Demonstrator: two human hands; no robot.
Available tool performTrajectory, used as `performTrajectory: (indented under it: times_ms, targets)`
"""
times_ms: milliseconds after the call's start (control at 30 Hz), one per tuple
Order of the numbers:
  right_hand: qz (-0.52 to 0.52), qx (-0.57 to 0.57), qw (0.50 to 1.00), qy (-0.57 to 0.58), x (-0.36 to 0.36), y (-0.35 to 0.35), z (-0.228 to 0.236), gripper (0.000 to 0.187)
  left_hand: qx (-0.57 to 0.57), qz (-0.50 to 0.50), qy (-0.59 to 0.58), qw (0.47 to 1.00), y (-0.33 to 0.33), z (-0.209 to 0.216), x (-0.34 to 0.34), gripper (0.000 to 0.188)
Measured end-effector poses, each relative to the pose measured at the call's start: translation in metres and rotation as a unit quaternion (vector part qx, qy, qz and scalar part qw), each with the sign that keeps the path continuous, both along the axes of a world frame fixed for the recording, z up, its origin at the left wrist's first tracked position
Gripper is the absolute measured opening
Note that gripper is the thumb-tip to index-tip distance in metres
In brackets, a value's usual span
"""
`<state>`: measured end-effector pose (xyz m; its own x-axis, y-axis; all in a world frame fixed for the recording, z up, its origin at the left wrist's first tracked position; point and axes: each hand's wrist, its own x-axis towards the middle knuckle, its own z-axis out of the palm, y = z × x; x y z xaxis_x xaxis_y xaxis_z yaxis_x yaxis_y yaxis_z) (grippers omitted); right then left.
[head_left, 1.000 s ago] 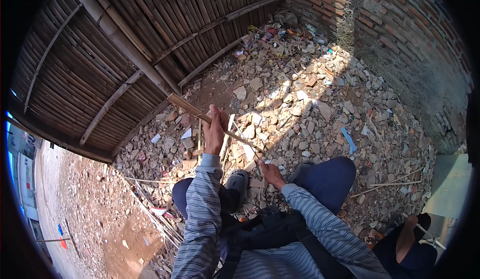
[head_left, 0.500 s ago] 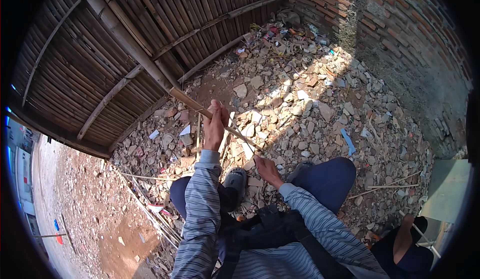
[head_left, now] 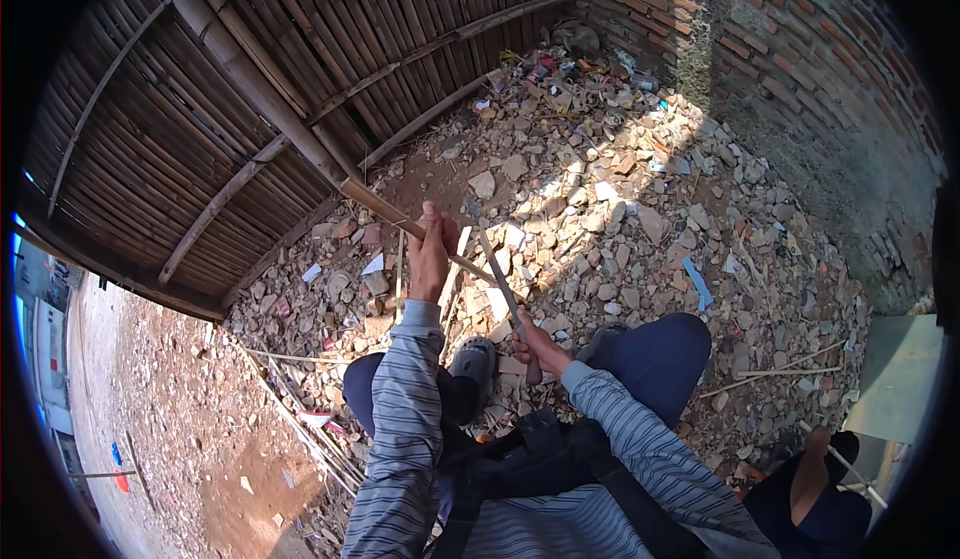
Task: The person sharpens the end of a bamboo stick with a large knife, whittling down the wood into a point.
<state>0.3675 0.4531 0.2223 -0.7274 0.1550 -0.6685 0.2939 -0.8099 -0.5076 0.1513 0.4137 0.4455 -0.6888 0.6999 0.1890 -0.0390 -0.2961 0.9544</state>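
Note:
My left hand [head_left: 430,264] is closed around a bamboo stick [head_left: 375,202], which slants from the upper left down toward my right hand. The stick's near end reaches just past my left fist. My right hand [head_left: 541,345] grips a long knife [head_left: 505,287] by its handle. Its dark blade points up and away, crossing at the near end of the bamboo stick. Whether the blade touches the stick I cannot tell. Both hands are above the rubble between my knees.
Stone and brick rubble [head_left: 640,224] covers the ground. A bamboo wall [head_left: 300,49] stands at the far left, a brick wall [head_left: 800,69] at the right. Thin bamboo strips [head_left: 790,372] lie to the right, more poles [head_left: 300,429] to the left. Another person [head_left: 815,489] is at the lower right.
My right hand has turned, and the knife blade now swings up into clear view, pointing away from me. My left hand and the bamboo stick have hardly moved.

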Motion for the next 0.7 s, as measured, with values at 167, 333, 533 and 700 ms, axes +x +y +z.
performTrajectory:
  times_ms: [167, 333, 533, 700]
  targets:
    - [0.061, 0.428, 0.897, -0.093, -0.001, -0.014, 0.025, 0.067, 0.003, 0.026, -0.026, 0.999, -0.008, -0.004, -0.011, 0.059]
    - [0.090, 0.494, 0.849, -0.162, 0.008, 0.002, -0.021, 0.075, 0.009, 0.008, -0.002, 1.000, 0.000, 0.001, -0.009, 0.059]
    - [0.069, 0.420, 0.894, -0.143, -0.001, -0.008, -0.016, 0.074, -0.008, 0.022, -0.005, 1.000, -0.005, 0.000, -0.008, 0.060]
    - [0.034, 0.396, 0.914, -0.085, -0.011, -0.018, 0.009, 0.075, -0.012, 0.031, -0.017, 0.999, -0.011, 0.006, -0.009, 0.061]
